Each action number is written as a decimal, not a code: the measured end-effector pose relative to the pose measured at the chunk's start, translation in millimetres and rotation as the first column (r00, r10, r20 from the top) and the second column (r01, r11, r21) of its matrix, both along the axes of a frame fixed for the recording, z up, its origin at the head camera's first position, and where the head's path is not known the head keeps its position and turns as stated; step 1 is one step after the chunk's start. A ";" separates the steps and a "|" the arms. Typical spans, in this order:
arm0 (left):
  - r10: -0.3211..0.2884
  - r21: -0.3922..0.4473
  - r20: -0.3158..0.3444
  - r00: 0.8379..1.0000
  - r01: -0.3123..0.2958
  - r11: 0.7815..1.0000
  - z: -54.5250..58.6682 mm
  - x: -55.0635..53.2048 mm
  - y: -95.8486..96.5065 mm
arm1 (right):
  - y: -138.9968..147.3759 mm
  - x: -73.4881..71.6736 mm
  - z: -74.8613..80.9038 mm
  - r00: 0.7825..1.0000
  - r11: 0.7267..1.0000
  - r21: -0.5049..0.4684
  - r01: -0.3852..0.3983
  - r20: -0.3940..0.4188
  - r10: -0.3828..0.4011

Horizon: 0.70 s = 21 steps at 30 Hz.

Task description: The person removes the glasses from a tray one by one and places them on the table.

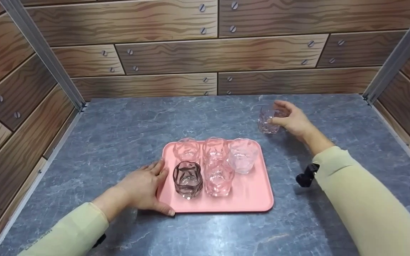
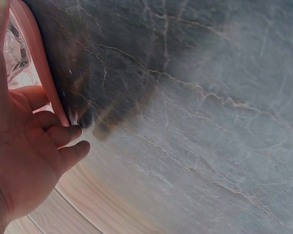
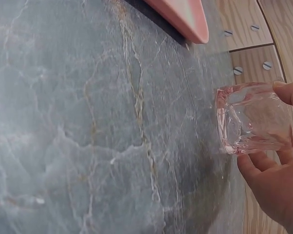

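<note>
With my right hand point(image 1: 294, 121) curled around the pink glass point(image 1: 268, 121) at two o'clock of the tray point(image 1: 251, 199), I should lift it straight up, while my left hand point(image 1: 144, 188) lies flat, bracing the tray's nine-o'clock edge.

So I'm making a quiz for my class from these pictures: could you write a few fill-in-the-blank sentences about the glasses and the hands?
1. The flat pink plastic tray carries ____ faceted glass tumblers.
2. The right hand grips a pale pink faceted glass tumbler standing on the grey marbled ____.
3. The left hand rests on the tray's ____ edge.
4. The dark smoky glass tumbler stands in the ____ row.

Missing words: five; tabletop; left; front
</note>
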State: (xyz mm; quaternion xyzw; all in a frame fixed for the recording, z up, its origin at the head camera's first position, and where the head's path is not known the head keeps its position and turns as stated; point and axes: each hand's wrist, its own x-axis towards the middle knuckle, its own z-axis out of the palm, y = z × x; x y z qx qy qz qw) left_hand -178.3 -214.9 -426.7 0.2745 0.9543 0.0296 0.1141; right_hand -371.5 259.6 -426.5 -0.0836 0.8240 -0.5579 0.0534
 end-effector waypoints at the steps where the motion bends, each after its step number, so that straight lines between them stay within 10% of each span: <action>1: -0.001 0.002 -0.001 1.000 0.001 1.000 0.0 -0.1 0.2 | 0.8 0.1 0.7 1.000 1.000 0.008 -0.006 0.008 0.006; 9: 0.006 -0.002 0.002 1.000 -0.006 1.000 -0.2 -0.5 0.5 | 8.3 3.5 18.0 1.000 1.000 0.027 -0.016 0.015 0.015; 21: 0.007 0.000 -0.001 1.000 -0.007 1.000 -0.9 -0.4 0.0 | -1.5 47.1 53.5 0.974 1.000 -0.027 0.006 -0.225 -0.012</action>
